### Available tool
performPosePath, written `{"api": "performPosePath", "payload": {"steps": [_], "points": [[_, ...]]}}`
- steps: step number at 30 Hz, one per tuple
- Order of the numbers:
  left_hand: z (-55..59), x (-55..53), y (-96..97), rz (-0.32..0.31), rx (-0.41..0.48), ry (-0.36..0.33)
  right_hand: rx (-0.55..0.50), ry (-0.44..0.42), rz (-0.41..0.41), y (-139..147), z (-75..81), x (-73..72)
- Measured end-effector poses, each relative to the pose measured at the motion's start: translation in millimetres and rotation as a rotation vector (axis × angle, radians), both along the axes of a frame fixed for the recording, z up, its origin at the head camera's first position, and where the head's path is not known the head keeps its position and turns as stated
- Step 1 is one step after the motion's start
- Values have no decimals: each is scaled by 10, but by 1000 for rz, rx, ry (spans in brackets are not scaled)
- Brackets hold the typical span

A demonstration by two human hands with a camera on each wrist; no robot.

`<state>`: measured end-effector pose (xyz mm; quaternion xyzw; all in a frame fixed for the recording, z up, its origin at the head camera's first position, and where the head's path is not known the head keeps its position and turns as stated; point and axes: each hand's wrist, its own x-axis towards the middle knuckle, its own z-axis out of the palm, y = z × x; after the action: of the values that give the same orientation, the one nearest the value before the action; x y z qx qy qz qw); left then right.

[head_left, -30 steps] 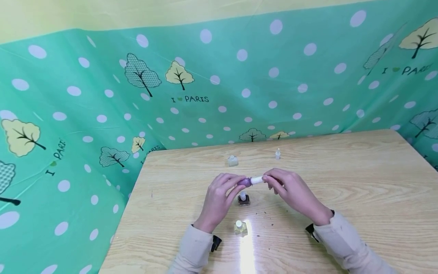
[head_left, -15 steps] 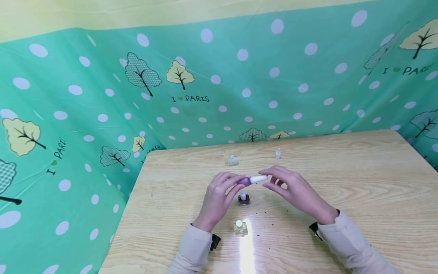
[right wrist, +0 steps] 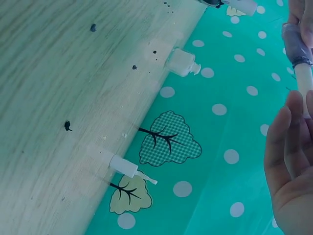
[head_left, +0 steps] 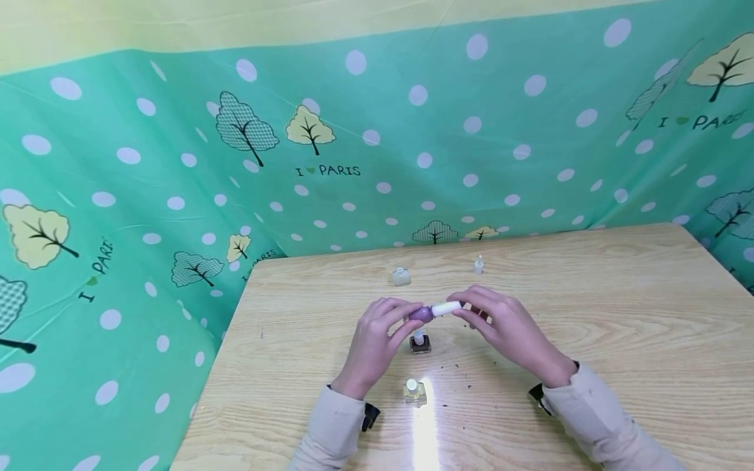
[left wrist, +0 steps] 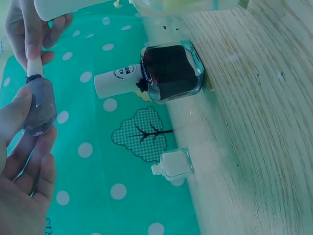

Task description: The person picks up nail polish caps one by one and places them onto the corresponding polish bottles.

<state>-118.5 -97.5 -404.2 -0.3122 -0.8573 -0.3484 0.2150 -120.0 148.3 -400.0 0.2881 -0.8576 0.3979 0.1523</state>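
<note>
My left hand (head_left: 372, 340) pinches a purple nail polish bottle (head_left: 421, 314) by its glass body, held sideways above the table. At the other end, the fingers and thumb of my right hand (head_left: 511, 327) pinch its long white cap (head_left: 446, 308). The cap sits on the bottle neck, where dark dried polish shows in the left wrist view around the collar (left wrist: 33, 78). Below the hands stands a dark nail polish bottle (head_left: 420, 344) with a white cap. Nearer the person is a pale yellow nail polish bottle (head_left: 415, 393), upright with its cap on.
Farther back on the wooden table (head_left: 306, 314) stands an uncapped bottle (head_left: 402, 277) with whitish contents. A white cap with its brush pointing up (head_left: 478, 265) stands to its right. Dark flakes (right wrist: 67, 126) lie scattered on the tabletop. A green patterned cloth (head_left: 377, 131) hangs behind.
My right hand's fingers loosened and shifted around the cap's end half a second ago, then closed on it again. The left hand keeps the bottle in nearly the same place.
</note>
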Motion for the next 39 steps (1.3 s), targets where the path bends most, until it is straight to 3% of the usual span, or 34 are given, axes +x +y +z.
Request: {"api": "performPosePath", "payload": {"steps": [19,29,39], "points": [[-8,-3,1,-13,1,-2,31,-44,-54,-14,14,-34],[15,-18,14,-7,-41,57,-28,-147,-45,-4,-2,-33],[23,-12,20,9,-19,9,-15,-11,37,7,12,-13]]}}
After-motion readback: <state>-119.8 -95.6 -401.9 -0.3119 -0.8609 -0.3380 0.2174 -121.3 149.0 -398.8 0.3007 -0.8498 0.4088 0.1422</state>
